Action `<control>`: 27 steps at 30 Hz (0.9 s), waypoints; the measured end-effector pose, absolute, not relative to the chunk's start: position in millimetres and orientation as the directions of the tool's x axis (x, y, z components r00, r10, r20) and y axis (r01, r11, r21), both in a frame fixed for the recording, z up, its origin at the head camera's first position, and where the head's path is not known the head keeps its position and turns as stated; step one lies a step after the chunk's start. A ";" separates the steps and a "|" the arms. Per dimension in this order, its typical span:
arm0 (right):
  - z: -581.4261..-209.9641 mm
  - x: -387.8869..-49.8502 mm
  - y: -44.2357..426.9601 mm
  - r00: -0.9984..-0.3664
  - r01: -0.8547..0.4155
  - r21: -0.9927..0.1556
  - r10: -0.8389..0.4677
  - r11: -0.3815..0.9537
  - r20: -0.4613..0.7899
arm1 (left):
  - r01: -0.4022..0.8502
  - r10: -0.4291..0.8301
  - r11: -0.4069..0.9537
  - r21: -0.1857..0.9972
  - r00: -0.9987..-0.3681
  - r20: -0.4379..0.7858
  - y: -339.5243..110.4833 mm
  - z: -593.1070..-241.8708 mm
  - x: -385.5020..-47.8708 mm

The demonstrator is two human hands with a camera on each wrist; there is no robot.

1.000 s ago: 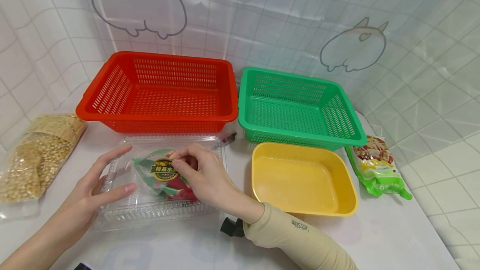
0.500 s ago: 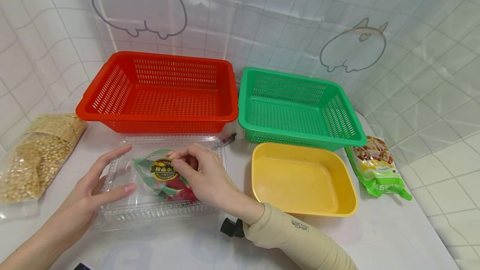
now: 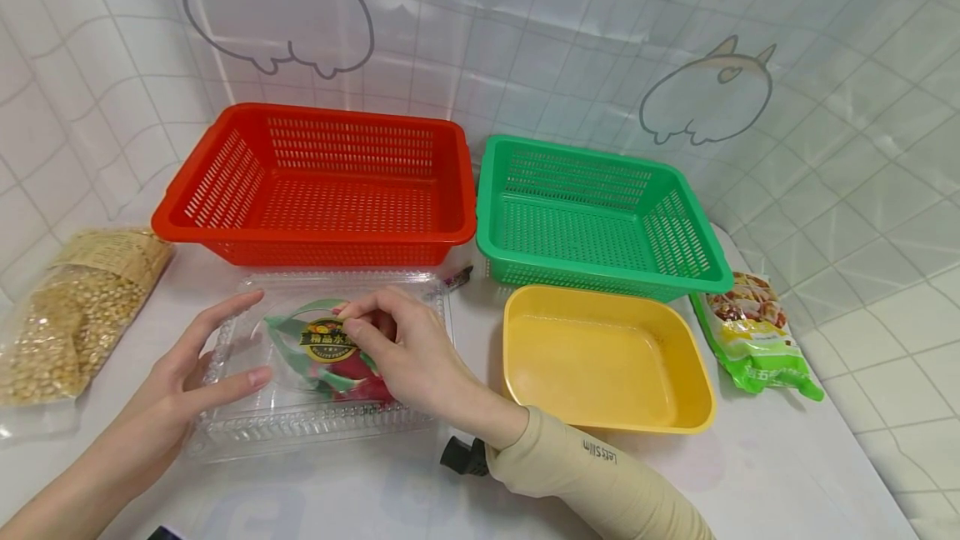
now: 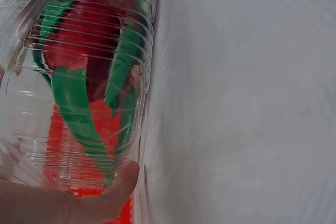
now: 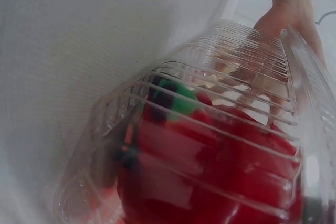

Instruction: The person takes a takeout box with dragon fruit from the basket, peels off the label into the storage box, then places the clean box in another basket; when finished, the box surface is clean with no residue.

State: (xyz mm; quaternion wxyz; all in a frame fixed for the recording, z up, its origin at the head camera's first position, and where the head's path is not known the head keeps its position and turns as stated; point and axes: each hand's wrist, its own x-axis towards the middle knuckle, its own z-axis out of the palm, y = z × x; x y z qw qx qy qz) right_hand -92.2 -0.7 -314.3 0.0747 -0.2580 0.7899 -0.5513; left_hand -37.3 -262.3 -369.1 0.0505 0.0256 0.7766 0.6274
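Note:
A clear plastic clamshell box (image 3: 247, 419) lies on the table, with a red dragon fruit (image 3: 371, 390) with green scales inside. On its lid sits a round black-and-gold label (image 3: 328, 340). My right hand (image 3: 408, 348) pinches at the label's right edge with thumb and forefinger, its other fingers bent; the exact contact is partly hidden. At the box's left side, my left hand (image 3: 187, 382) rests with fingers and thumb spread fairly straight. The left wrist view shows the thumb (image 4: 113, 195) against the box's ribbed wall, the dragon fruit (image 4: 79, 32) behind it.
Behind the box stands a red basket (image 3: 315, 236), with a green basket (image 3: 600, 276) to its right. A yellow tub (image 3: 607, 419) is right of my hand. A bag of corn kernels (image 3: 90, 307) lies left, a green food packet (image 3: 757, 340) far right.
Both hands and the box stay in place. The label looks very slightly shifted to the left, with a little more of its print showing.

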 end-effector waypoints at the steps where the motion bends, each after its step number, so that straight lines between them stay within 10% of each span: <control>1: -314.3 -92.0 -0.7 -0.856 -0.322 -0.911 -0.490 0.257 0.165 | -0.023 0.104 0.211 0.977 -0.994 -0.046 -262.3 -369.1 -37.3; 27: -313.9 -91.1 -2.4 -0.854 -0.307 -0.923 -0.496 0.233 0.159 | -0.028 0.106 0.215 0.976 -0.993 -0.051 -261.8 -368.3 -37.2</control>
